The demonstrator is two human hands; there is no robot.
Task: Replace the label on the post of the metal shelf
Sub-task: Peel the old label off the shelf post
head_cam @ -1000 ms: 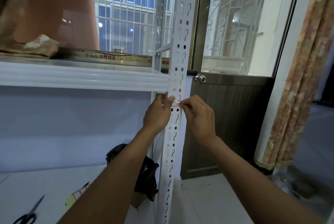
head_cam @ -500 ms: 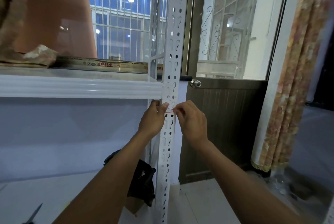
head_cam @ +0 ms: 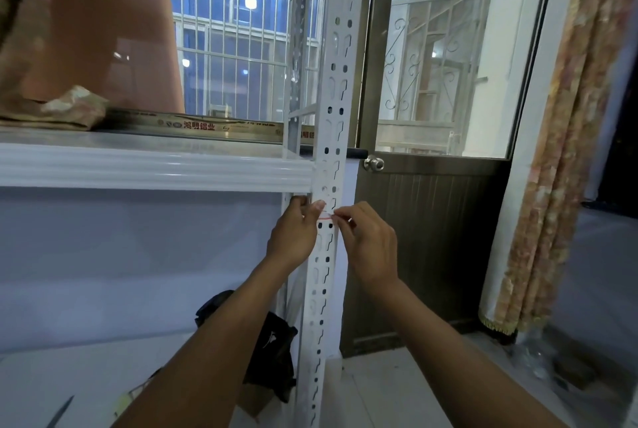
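White perforated post (head_cam: pixel 331 117), red-edged label (head_cam: pixel 325 217)

View tilted up, scissors (head_cam: pixel 61 411) mostly cropped

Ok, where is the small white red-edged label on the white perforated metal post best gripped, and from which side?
The small white red-edged label lies flat against the white perforated metal post, so only an edge offers purchase. Pinch its right edge, coming from the right; the right hand pinches there while the left hand grips the post beside it.

White perforated shelf post (head_cam: pixel 336 75), upright, small red-edged label (head_cam: pixel 325 217) held against its front
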